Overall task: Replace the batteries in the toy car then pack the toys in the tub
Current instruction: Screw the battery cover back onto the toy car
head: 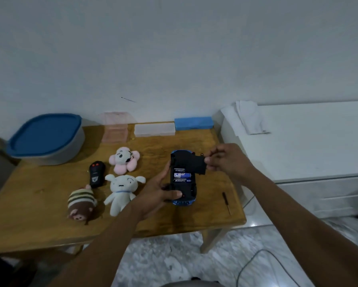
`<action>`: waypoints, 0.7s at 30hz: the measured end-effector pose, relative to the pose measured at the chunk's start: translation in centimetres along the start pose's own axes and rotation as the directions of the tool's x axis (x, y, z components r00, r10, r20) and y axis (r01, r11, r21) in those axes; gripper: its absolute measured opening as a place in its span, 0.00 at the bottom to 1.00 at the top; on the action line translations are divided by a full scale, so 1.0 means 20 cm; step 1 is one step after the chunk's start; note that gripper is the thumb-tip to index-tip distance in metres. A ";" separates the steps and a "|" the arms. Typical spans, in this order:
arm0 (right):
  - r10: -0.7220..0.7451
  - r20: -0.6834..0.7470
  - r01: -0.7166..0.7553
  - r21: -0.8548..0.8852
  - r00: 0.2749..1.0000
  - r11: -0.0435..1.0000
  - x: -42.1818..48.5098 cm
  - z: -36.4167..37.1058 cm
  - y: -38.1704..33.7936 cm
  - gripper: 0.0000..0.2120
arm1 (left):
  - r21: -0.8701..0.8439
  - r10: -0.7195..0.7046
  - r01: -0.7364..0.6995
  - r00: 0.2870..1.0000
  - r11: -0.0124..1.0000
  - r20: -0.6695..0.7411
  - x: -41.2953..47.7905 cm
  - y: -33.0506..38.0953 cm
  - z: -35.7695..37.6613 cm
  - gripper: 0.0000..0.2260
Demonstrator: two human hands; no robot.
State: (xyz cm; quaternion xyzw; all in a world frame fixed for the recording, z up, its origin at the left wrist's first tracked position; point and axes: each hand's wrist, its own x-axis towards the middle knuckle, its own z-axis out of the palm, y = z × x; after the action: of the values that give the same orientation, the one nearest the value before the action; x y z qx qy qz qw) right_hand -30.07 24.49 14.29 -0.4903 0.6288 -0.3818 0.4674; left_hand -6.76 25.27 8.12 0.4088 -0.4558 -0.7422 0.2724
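A blue toy car [183,195] lies upside down in my left hand [159,191], which grips its near end above the wooden table [39,224]. Its battery bay is open, and three batteries [182,175] sit inside. My right hand [225,160] pinches the black battery cover [191,162] by its right edge, tilted over the far half of the car. A grey tub with a blue lid [46,138] stands shut at the table's back left. A pink plush [124,160], a white plush [121,190], a striped brown plush [81,203] and a black remote [96,174] lie left of the car.
A small screwdriver [226,203] lies near the table's right edge. Pink [114,128], clear [154,129] and blue [193,123] boxes line the back edge against the wall. A white cabinet [319,152] with a cloth stands to the right. A cable runs across the marble floor.
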 end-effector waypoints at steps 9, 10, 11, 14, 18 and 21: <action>-0.046 -0.003 0.046 -0.120 0.999 0.992 0.02 0.21 -0.10 0.03 | 0.030 0.025 -0.027 0.998 0.999 0.060 -0.01 0.08 -0.07 0.43; -0.044 -0.005 0.043 -0.130 0.999 0.991 0.02 0.22 -0.10 0.03 | 0.031 0.031 -0.033 0.997 0.999 0.064 -0.02 0.08 -0.07 0.44; -0.043 -0.005 0.042 -0.142 0.999 0.989 0.02 0.23 -0.11 0.03 | 0.032 0.033 -0.035 0.998 0.999 0.062 -0.02 0.09 -0.08 0.44; -0.048 0.014 0.049 -0.176 0.999 0.983 0.02 0.27 -0.11 0.03 | 0.060 0.025 -0.027 0.999 0.998 0.039 -0.04 0.09 -0.11 0.43; -0.045 0.018 0.048 -0.205 0.999 0.978 0.02 0.30 -0.12 0.03 | 0.068 0.030 -0.033 0.999 0.997 0.038 -0.05 0.08 -0.15 0.45; -0.041 0.015 0.043 -0.220 0.999 0.974 0.01 0.31 -0.12 0.03 | 0.090 0.045 -0.047 0.999 0.995 0.021 -0.06 0.07 -0.16 0.45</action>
State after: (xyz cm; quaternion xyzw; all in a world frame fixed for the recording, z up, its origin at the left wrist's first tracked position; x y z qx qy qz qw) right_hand -23.43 23.58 14.77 -0.5542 0.6544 -0.3169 0.4052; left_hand -3.36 24.11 9.00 0.4032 -0.5007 -0.7182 0.2663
